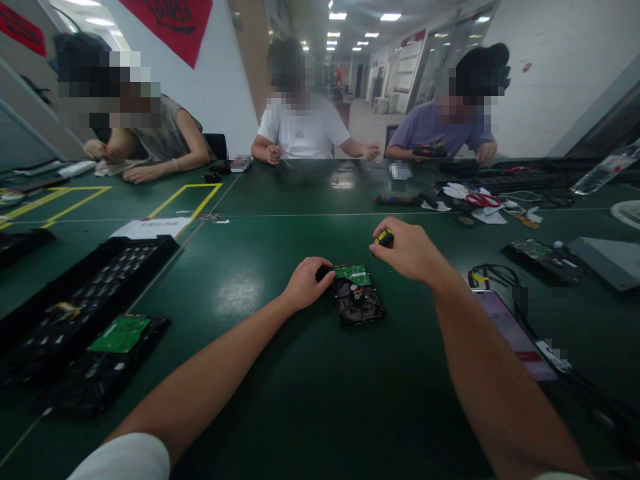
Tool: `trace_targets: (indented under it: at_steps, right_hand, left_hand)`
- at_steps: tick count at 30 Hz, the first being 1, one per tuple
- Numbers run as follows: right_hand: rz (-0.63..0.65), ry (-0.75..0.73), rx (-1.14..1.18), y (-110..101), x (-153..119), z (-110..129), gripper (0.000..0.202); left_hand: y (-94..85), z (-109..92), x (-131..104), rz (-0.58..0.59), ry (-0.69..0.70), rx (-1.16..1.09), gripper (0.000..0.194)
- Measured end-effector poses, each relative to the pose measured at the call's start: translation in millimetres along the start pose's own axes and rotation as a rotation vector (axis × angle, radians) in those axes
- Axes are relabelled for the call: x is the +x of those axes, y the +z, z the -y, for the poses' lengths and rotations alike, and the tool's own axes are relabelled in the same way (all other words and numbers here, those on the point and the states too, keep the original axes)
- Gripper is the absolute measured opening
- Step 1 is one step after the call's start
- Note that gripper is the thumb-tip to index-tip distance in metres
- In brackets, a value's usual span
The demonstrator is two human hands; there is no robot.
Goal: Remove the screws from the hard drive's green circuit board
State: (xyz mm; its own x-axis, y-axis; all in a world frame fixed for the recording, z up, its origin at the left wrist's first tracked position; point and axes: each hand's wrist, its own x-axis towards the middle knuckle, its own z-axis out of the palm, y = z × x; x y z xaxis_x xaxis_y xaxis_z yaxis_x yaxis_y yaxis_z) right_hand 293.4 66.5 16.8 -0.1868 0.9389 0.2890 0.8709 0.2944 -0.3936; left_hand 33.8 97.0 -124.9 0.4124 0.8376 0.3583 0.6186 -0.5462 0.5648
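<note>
A hard drive (357, 303) with a green circuit board (354, 273) at its far end lies flat on the dark green table in front of me. My left hand (309, 283) grips the drive's far left edge, its thumb against the board's corner. My right hand (407, 248) is raised to the right of the drive, fingers closed around the black-and-yellow handle of a screwdriver (385, 238). The screwdriver's tip is too thin to make out clearly. A tiny dark piece, perhaps a screw (390, 271), lies on the table right of the drive.
On the left are a long black tray (150, 257) and another hard drive (120, 335). A phone (515, 333), black cables (493, 275) and a further drive (543, 259) lie right. Red scissors (483, 199) sit among paper scraps. Three people sit across the table.
</note>
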Motion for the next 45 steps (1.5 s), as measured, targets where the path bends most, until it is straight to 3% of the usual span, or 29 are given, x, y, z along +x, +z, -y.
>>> trace_targets:
  at_steps: [8, 45]
  right_hand:
    - [-0.033, -0.011, -0.076, 6.6, 1.7, 1.2, 0.014]
    - [0.037, -0.051, -0.073, 4.0, 0.8, -1.8, 0.016]
  left_hand:
    - [0.8, 1.5, -0.4, -0.001, -0.004, 0.006, 0.021]
    - [1.0, 0.8, -0.2, 0.002, 0.002, 0.003, 0.022]
